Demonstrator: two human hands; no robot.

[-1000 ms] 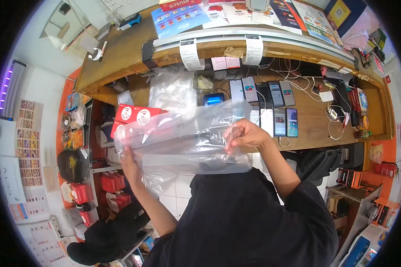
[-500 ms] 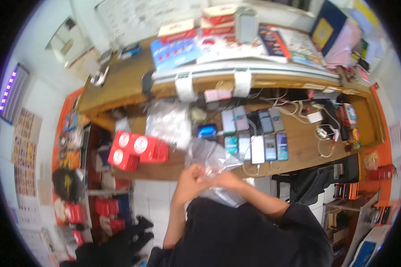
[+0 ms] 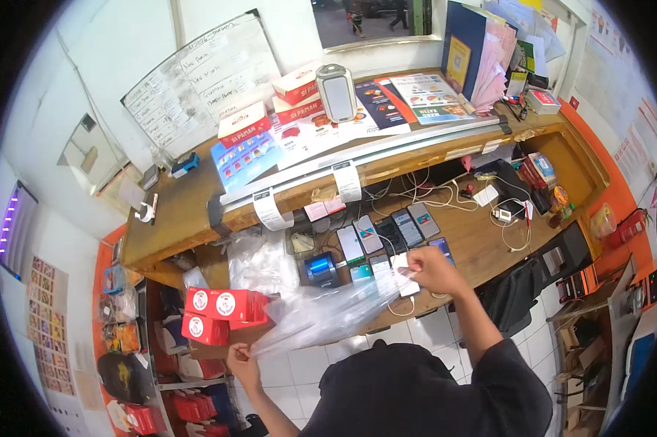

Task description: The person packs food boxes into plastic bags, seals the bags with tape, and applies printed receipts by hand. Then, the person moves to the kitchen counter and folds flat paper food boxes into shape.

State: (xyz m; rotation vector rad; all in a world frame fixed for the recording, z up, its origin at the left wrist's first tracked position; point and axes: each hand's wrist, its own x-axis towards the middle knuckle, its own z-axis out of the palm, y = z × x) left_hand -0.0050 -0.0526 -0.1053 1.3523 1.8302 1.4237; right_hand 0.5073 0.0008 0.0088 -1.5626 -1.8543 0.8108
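Observation:
A clear plastic bag (image 3: pixel 328 315) is stretched between my two hands over the desk's front edge. My left hand (image 3: pixel 244 364) pinches its lower left end, just below the red boxes (image 3: pixel 226 306) with round white logos. At the bag's upper right end, my right hand (image 3: pixel 432 271) is closed on it, in front of several phones (image 3: pixel 381 271) lying in rows. Behind the bag lies a pile of clear plastic bags (image 3: pixel 263 264), with a small blue-screened device (image 3: pixel 321 271) to its right.
A raised wooden shelf (image 3: pixel 175 218) runs behind the desk, holding leaflets (image 3: pixel 244 164), red and white boxes (image 3: pixel 244 125) and a lamp-like device (image 3: pixel 336 93). White cables (image 3: pixel 514 218) lie at the right. A black bag (image 3: pixel 499 291) hangs below the desk's right side.
My hands were close together at the bag half a second ago and are now far apart, pulling it out long. The head view has turned and shows more of the wall and window.

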